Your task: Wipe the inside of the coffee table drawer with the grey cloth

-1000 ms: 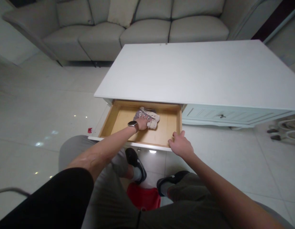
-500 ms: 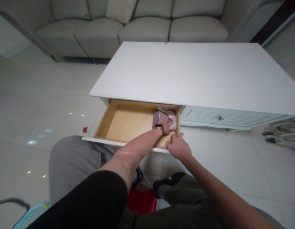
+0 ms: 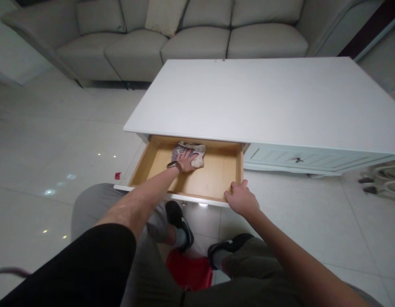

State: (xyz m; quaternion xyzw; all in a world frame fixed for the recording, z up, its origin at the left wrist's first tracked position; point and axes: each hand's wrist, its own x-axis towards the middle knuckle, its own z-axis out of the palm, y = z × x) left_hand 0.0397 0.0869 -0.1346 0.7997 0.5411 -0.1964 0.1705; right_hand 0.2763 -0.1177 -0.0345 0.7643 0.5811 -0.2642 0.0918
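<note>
My left hand (image 3: 186, 160), with a watch on the wrist, lies with fingers spread on a patterned cloth (image 3: 199, 157) inside the pulled-out wooden drawer (image 3: 213, 179). The cloth is pressed against the drawer bottom, left of its middle, near the back. At the drawer's front right corner, my right hand (image 3: 242, 198) grips the edge with its fingers curled over it.
The drawer belongs to a white table (image 3: 255, 98) with another closed drawer (image 3: 289, 157) on the right. Behind stands a grey sofa (image 3: 197, 42). A red object (image 3: 189, 270) lies on the floor between my feet, and a red scrap (image 3: 117, 175) lies to the left.
My left hand has moved left across the drawer bottom with the cloth, from the right side to left of the middle. My right hand has stayed on the drawer corner.
</note>
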